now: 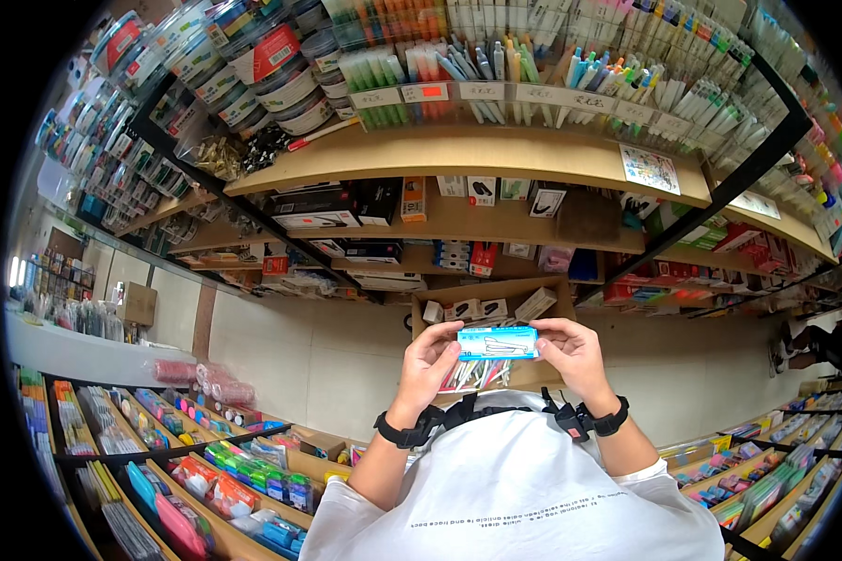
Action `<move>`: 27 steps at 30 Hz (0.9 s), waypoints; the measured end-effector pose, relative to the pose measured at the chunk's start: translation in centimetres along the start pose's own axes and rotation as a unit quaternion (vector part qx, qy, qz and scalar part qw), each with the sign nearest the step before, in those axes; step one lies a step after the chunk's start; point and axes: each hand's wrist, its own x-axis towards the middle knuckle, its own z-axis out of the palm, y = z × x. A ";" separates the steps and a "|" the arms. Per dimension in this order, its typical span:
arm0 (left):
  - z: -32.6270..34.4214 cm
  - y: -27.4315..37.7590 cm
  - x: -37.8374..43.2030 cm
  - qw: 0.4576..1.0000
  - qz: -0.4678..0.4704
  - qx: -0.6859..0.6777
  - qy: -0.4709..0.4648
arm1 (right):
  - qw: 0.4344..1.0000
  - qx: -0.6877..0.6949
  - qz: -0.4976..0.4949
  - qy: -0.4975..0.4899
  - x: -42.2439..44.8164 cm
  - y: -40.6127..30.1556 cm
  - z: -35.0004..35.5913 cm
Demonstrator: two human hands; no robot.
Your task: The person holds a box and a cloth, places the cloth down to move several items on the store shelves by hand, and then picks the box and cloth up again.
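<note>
Between my two hands is a small blue-and-white box (498, 343) with a stapler pictured on its face. My left hand (429, 361) grips its left end with thumb and fingers. The right end is pinched in my right hand (572, 354). Below the blue box stands an open cardboard carton (565, 294). Small white boxes (463, 309) lie along its far side, and a longer white box (536, 303) leans at its right. Many thin pens (480, 376) fill the near part of the carton. The blue box hides the carton's middle.
A wooden shelf rack (421, 160) with a black metal frame (631, 263) rises ahead, bearing pens, tubs (270, 59) and boxed goods. Display bins (252, 484) of stationery flank me behind. Pink wrapped rolls (214, 382) sit at left. Another person's legs (800, 343) show at far right.
</note>
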 end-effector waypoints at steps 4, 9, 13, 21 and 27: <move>0.1 0.0 -0.3 1.000 0.004 -0.015 -0.007 | 1.000 0.006 0.007 0.006 0.0 -0.2 0.1; -0.5 1.1 -0.1 0.995 0.062 0.062 -0.042 | 0.999 0.010 0.039 0.015 0.1 -0.8 0.2; -0.9 1.3 -0.1 0.976 0.115 0.176 -0.062 | 0.999 0.016 0.034 0.009 -0.4 -0.5 0.0; -1.0 1.4 -0.3 0.979 0.085 0.176 -0.063 | 0.999 0.022 0.043 -0.002 -0.3 -0.6 0.1; -1.2 0.9 -0.8 0.986 0.082 0.146 -0.014 | 0.993 0.081 0.059 -0.066 0.1 0.0 0.1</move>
